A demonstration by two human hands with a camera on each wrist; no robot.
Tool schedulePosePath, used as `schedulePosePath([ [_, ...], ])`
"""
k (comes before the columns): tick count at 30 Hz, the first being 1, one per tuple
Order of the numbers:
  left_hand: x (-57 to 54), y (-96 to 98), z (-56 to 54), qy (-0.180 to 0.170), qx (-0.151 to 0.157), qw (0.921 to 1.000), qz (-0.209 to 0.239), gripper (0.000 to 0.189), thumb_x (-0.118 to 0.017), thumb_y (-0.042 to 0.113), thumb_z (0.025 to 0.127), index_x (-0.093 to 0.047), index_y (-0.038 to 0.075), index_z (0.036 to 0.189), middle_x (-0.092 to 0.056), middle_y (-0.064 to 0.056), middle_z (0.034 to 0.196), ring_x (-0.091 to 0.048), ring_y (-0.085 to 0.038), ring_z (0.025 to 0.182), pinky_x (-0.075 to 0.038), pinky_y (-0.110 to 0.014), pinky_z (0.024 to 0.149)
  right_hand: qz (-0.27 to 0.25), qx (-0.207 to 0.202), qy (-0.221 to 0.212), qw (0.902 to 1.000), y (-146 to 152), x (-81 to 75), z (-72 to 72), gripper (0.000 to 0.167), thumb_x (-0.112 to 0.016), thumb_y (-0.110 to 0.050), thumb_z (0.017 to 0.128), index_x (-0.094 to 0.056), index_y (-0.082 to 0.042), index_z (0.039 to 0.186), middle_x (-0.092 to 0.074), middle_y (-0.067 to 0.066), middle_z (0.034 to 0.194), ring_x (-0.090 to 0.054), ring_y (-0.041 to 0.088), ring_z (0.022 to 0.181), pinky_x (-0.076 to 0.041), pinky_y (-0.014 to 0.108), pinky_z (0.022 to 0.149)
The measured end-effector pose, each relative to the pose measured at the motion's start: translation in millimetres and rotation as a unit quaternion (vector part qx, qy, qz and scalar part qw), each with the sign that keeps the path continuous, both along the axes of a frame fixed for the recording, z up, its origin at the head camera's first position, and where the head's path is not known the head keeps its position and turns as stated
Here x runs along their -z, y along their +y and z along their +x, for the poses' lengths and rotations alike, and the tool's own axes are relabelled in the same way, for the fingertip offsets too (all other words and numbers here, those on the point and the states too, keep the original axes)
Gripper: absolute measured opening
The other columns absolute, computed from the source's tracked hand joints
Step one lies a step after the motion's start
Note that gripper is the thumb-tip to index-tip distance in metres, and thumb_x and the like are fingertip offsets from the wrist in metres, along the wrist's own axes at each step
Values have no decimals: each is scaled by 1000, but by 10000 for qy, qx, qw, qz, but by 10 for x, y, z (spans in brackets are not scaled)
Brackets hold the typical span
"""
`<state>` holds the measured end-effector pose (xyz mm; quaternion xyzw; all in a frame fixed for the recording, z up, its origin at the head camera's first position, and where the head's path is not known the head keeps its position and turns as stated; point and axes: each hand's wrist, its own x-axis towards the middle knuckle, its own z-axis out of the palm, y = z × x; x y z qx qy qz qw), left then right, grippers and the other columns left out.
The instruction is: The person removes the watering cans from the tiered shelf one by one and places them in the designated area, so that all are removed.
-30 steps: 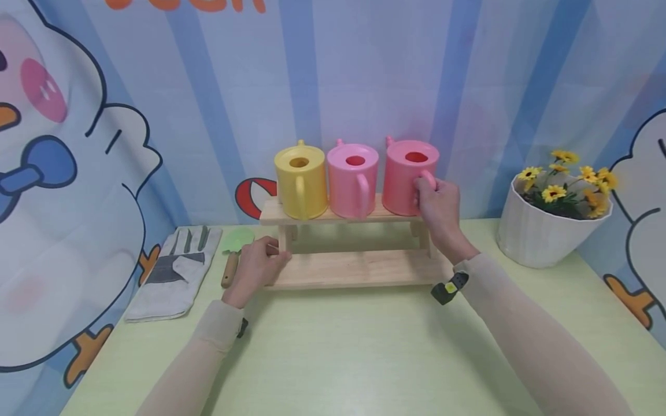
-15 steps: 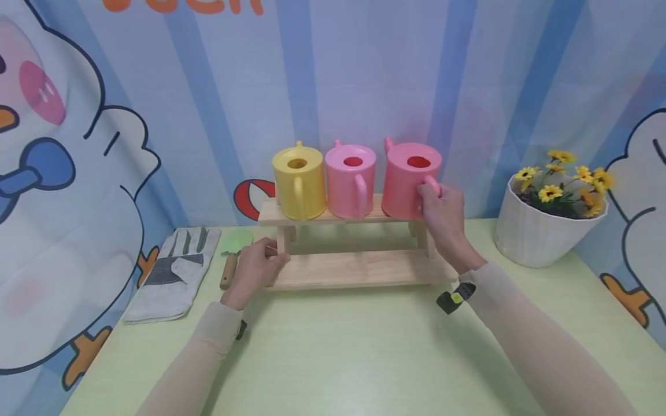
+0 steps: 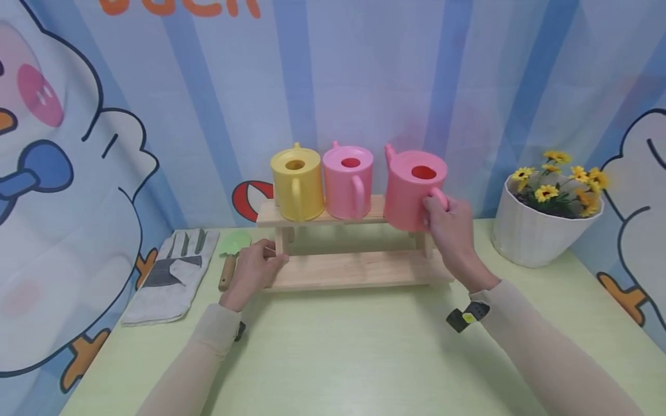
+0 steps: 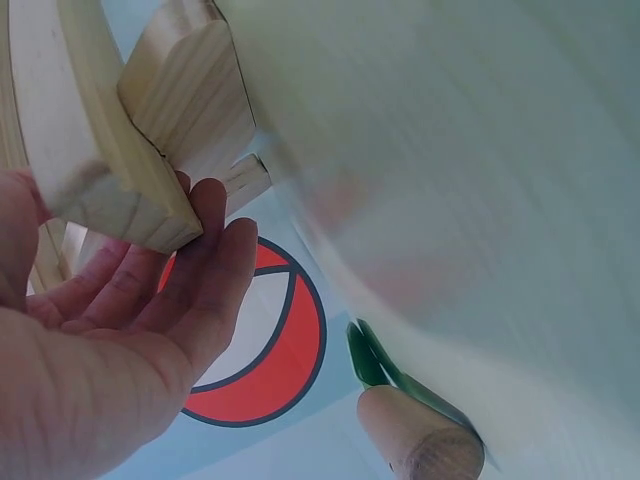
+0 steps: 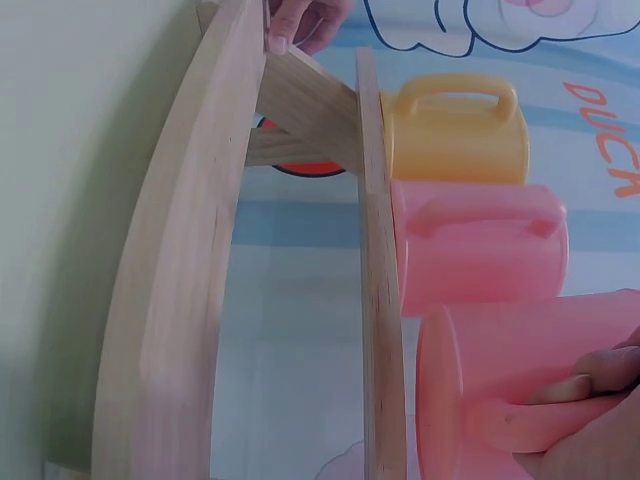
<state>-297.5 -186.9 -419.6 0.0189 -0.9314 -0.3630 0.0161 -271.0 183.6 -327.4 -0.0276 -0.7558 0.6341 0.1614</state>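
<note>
My right hand (image 3: 454, 240) grips the handle of the darker pink watering can (image 3: 408, 196). The can hangs forward of the upper shelf's right end, tilted slightly; in the right wrist view its base (image 5: 440, 390) is apart from the shelf edge. My left hand (image 3: 251, 270) holds the left end of the two-tier wooden rack (image 3: 359, 268), its fingers curled beneath the lower board (image 4: 110, 160) in the left wrist view. On the upper shelf, a yellow watering can (image 3: 296, 188) and a light pink one (image 3: 346, 188) stand upright side by side, handles toward me.
Left of the rack lie a small green trowel (image 3: 227, 271) with a wooden handle and a grey-white work glove (image 3: 171, 283). A white pot (image 3: 541, 237) of yellow flowers stands at the right. A printed cloth (image 3: 364, 69) hangs close behind the rack.
My right hand has drawn the darker pink watering can off the shelf, toward me and a little to the right, tilting it. The left hand has stayed on the rack.
</note>
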Motion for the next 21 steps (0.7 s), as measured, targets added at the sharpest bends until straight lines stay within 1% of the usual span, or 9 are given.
schedulePosePath([
  [7, 7, -4, 19, 54, 38, 10000, 25, 42, -71, 30, 106, -66, 3, 138, -75, -21, 131, -73, -33, 115, -63, -49, 97, 15, -4, -60, 10000, 76, 50, 167, 39, -54, -27, 110, -53, -11, 74, -51, -6, 61, -50, 16, 63, -47, 26, 59],
  [10, 7, -4, 26, 31, 29, 10000, -2, 43, -71, 31, 106, -65, 3, 138, -75, -21, 132, -73, -33, 116, -62, -51, 98, 33, 10, -196, 9998, 109, 69, 251, 37, -54, -30, 111, -55, -12, 78, -52, -7, 64, -53, 16, 68, -50, 25, 63],
  [14, 0, -1, 25, 3, 8, 10000, -45, 44, -70, 32, 107, -65, 3, 139, -74, -21, 133, -72, -34, 118, -62, -51, 99, -1, -106, -296, 9995, 156, 100, 371, 35, -55, -31, 112, -57, -13, 82, -53, -7, 66, -53, 16, 70, -52, 25, 67],
  [18, -1, 3, 21, 1, 10, 10000, -28, 44, -70, 32, 107, -65, 3, 140, -74, -21, 134, -72, -34, 118, -62, -52, 100, -29, -245, -344, 9991, 189, 145, 482, 36, -54, -30, 113, -57, -13, 81, -54, -6, 67, -54, 16, 71, -52, 27, 69],
  [21, 0, 5, 17, -2, -1, 10000, -18, 44, -70, 33, 107, -65, 4, 140, -74, -21, 135, -72, -34, 118, -62, -51, 99, -48, -268, -376, 9989, 210, 178, 550, 36, -54, -30, 113, -58, -13, 81, -55, -6, 67, -56, 16, 71, -54, 26, 70],
])
